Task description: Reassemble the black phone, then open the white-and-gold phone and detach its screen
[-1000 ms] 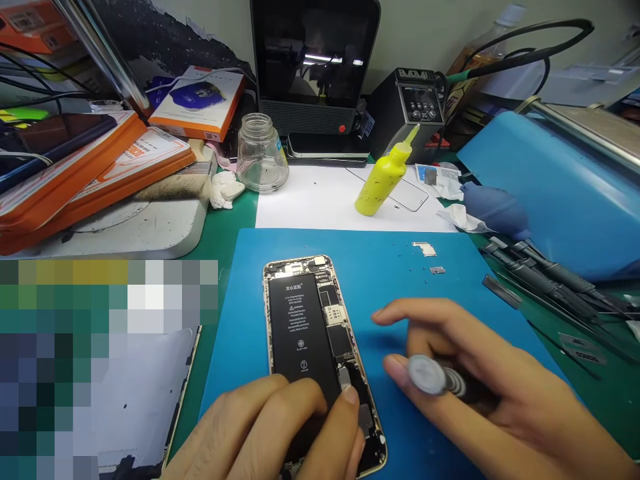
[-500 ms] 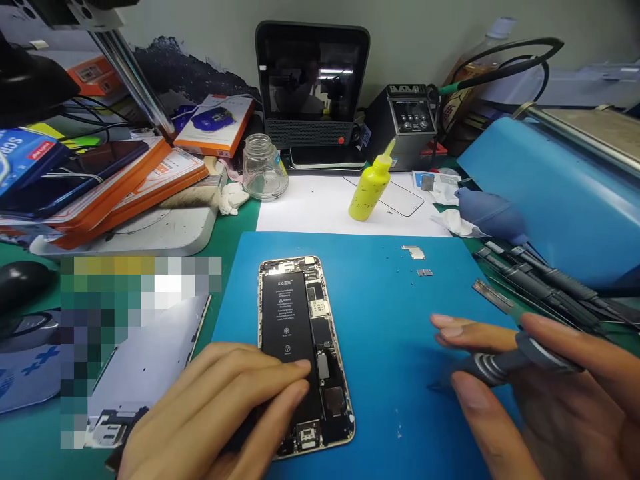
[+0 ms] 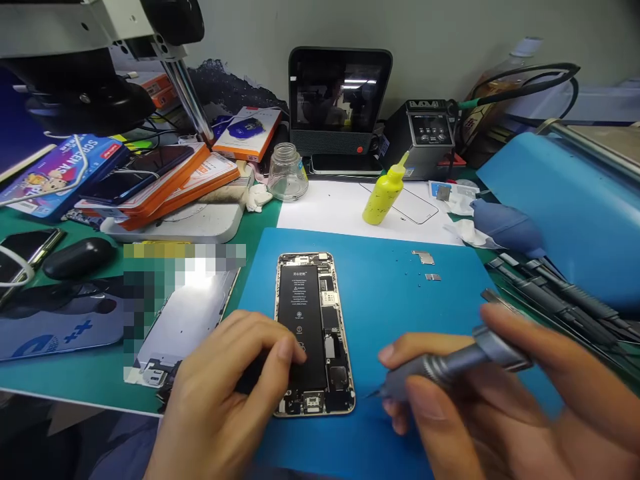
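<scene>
An opened smartphone (image 3: 333,320) lies screen-off on the mat, its black battery (image 3: 300,300) and inner boards exposed. My left hand (image 3: 235,387) rests over its left side, curled, with fingertips on the battery, steadying the phone; the hand covers the lower left edge. Between the thumb and fingers of my right hand (image 3: 480,400) is a grey precision screwdriver (image 3: 450,363). Its thin tip points left, just beside the phone's lower right corner and apart from it. Small metal shields (image 3: 425,257) and several tiny screws lie farther back on the blue mat (image 3: 385,313).
A removed screen panel (image 3: 195,307), partly pixelated, lies left of the phone. Behind stand a yellow-green dropper bottle (image 3: 383,197), a glass jar (image 3: 289,177) and a smart display (image 3: 340,93). Several dark tools (image 3: 555,293) lie at right. A microscope arm (image 3: 90,87) hangs upper left.
The right hand has brought the screwdriver leftward toward the phone's lower corner. My left fingers have curled more on the battery. The camera view has shifted left.
</scene>
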Demonstrator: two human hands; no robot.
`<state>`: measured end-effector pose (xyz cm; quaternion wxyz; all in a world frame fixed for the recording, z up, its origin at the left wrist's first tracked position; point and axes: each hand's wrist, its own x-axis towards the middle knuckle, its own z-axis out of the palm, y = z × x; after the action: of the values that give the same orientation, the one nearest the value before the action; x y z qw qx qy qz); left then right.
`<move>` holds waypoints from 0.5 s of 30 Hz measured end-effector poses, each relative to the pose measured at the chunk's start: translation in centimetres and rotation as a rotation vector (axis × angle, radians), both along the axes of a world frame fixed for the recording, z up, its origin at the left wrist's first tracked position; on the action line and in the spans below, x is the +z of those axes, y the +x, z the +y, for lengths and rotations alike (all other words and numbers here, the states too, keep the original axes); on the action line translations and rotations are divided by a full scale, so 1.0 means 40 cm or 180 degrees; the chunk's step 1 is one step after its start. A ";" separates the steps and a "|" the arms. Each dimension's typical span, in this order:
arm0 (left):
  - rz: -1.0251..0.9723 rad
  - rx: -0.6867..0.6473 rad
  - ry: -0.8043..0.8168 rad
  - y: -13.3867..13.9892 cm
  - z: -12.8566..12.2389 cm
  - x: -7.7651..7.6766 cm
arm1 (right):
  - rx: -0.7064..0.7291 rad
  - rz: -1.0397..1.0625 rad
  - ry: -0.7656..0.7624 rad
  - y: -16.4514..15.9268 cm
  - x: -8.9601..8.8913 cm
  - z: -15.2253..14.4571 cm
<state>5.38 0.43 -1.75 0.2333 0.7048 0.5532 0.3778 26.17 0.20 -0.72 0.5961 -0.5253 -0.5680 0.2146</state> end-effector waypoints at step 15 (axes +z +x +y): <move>-0.0097 0.0141 -0.0182 0.006 -0.001 0.002 | -0.0412 0.0559 -0.0322 -0.066 -0.006 0.011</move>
<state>5.61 0.37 -1.66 0.2533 0.6796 0.5756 0.3776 23.55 0.64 -0.96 0.6289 -0.5695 -0.4670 0.2492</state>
